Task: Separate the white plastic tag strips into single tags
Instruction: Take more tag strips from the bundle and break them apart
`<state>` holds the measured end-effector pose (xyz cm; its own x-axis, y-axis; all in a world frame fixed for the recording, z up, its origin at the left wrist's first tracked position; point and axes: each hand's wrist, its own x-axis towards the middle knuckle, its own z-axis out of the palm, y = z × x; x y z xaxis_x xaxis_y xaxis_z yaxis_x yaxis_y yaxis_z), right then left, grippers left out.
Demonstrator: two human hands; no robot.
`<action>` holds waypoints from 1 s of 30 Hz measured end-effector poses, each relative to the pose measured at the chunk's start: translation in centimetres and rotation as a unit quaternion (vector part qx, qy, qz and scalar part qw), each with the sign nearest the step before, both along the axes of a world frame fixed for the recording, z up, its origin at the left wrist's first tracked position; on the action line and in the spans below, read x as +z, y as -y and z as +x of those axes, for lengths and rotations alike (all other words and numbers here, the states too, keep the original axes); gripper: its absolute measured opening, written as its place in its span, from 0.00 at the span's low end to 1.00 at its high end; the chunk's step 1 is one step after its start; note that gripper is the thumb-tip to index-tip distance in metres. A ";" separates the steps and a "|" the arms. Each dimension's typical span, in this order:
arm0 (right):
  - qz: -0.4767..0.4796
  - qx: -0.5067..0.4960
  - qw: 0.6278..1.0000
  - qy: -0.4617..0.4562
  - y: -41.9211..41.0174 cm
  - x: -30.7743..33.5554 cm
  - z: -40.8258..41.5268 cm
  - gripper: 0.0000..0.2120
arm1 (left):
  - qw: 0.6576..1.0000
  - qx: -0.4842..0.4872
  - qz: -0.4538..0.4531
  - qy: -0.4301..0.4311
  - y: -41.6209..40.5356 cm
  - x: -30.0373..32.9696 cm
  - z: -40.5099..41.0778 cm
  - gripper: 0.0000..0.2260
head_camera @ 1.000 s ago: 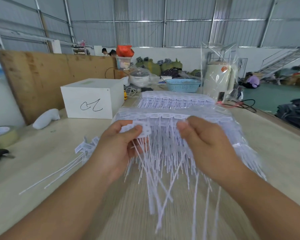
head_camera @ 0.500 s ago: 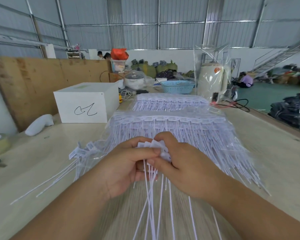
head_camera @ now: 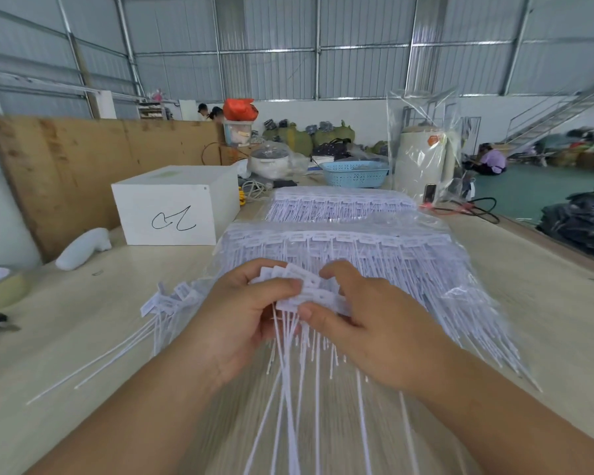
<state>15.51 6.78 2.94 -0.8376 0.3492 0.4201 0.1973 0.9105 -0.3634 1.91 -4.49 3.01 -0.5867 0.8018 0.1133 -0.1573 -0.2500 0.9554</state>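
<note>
Pinching a folded white tag strip (head_camera: 309, 293) between them, the left hand (head_camera: 240, 320) and right hand (head_camera: 367, 327) sit close together just above the near middle of the worktop (head_camera: 83, 337), each with thumb and fingers clamped on the flat label heads while the long thin tails hang down toward the near edge. The strip looks very light and springy: the heads are small stiff plates joined edge to edge, and the tails are slim, flexible and probably slick, so they would likely tangle or slide if grabbed there. The better hold, by my judgement, is on the heads themselves, one hand on each side of a joint, so a bend or twist can snap it without stressing the tails.

Just behind the hands lies a bagged stack of tag strips (head_camera: 340, 248) in clear plastic, with a second stack (head_camera: 336, 204) beyond it toward the far edge. A few single tags (head_camera: 165, 299) lie to the left of the hands, tails trailing toward the near left corner. The worktop is pale, smooth wood grain. A white box (head_camera: 172, 207) stands at the far left before a plywood board (head_camera: 66, 166); a blue basket (head_camera: 355, 173) sits at the far edge. The room is a large metal-walled warehouse.
</note>
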 end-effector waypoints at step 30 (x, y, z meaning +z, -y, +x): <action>-0.236 0.013 0.951 -0.202 -2.5 -0.3 -0.5 0.15 | 0.990 0.127 0.013 0.061 0.0 -0.5 -2.2 0.05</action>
